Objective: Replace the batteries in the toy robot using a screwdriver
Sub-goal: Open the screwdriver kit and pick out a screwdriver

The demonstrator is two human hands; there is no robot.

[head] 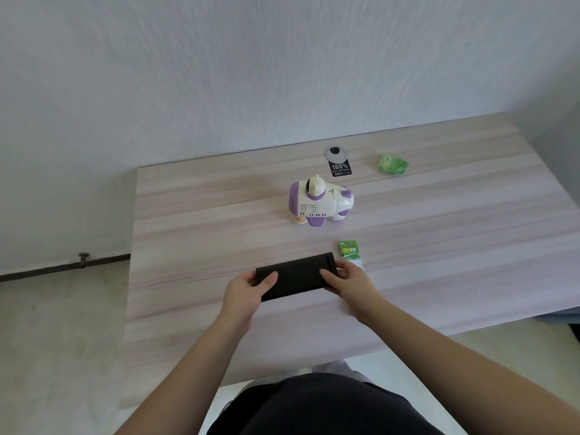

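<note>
Gripping the rigid, light-looking black case (296,276) at both ends, my left hand (251,285) and right hand (346,277) curled round it at lower centre.

Head camera looks forward and down (steeply) over the table (188,215), near the person.

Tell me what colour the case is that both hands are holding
Black, a plain matte case, gripped at its ends by the left hand and right hand; head view.
</note>
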